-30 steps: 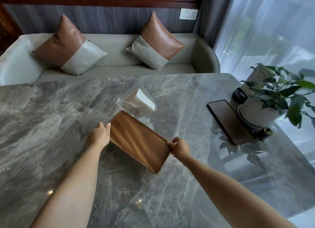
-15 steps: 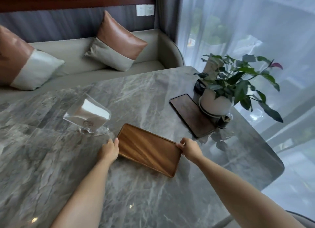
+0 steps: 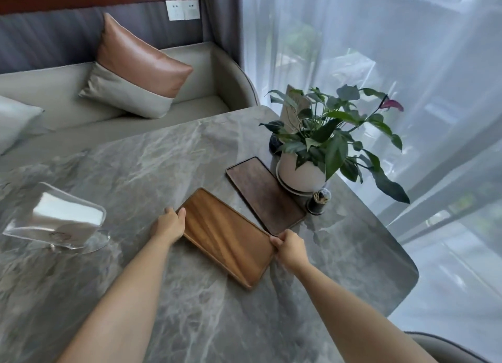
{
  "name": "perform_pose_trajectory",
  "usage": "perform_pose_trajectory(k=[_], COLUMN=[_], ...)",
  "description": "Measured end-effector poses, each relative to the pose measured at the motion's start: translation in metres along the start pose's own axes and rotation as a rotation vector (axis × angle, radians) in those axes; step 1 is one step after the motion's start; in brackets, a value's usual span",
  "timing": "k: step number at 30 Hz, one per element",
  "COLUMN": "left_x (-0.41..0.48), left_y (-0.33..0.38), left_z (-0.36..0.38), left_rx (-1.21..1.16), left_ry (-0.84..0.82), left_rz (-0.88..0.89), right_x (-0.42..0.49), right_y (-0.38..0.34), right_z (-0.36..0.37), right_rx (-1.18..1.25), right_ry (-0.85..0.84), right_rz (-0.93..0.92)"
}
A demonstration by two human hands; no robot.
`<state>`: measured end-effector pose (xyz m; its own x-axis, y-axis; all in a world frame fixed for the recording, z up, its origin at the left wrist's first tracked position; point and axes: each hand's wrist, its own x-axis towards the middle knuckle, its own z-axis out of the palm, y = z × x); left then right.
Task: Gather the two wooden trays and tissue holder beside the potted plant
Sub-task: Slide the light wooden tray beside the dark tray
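Both hands grip the lighter wooden tray [image 3: 226, 233] by its short ends: the left hand [image 3: 169, 225] is closed on the far-left end with the thumb lying over the rim, and the right hand [image 3: 289, 247] is closed on the near-right end, fingers curled round the edge. Whether the tray rests flat on the marble table [image 3: 190, 308] or is lifted slightly off it cannot be told. It lies at a slant, its long side running from upper left to lower right, and its right long edge sits just beside the darker wooden tray [image 3: 264, 195], which lies at nearly the same slant; near the right hand the two look close to touching, though I cannot say they meet. The darker tray lies flat on the table, right against the saucer of the potted plant [image 3: 301, 169], a white pot with broad green leaves and one reddish bloom. A small dark jar [image 3: 319, 202] with a clear domed lid stands in front of the pot, near that tray's lower corner. The clear tissue holder [image 3: 58, 218], with white tissues inside, stands well apart on the left of the table, blurred. Beyond the table is a grey sofa [image 3: 54, 91] with a brown and grey cushion [image 3: 135, 69], and sheer curtains [image 3: 380, 50] hang on the right.
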<state>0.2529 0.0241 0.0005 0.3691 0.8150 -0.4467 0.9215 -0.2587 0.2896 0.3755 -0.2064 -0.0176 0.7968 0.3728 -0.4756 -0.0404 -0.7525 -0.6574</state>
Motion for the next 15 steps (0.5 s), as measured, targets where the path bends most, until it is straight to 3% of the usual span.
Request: perform_pose_trajectory(k=[15], left_x=[0.052], left_y=[0.052], left_z=[0.007], left_rx=[0.149], left_ry=[-0.043], left_rz=[0.083], right_x=[0.009], right_y=[0.004], right_z=[0.021], right_rx=[0.218], right_ry=[-0.037], right_rz=[0.193])
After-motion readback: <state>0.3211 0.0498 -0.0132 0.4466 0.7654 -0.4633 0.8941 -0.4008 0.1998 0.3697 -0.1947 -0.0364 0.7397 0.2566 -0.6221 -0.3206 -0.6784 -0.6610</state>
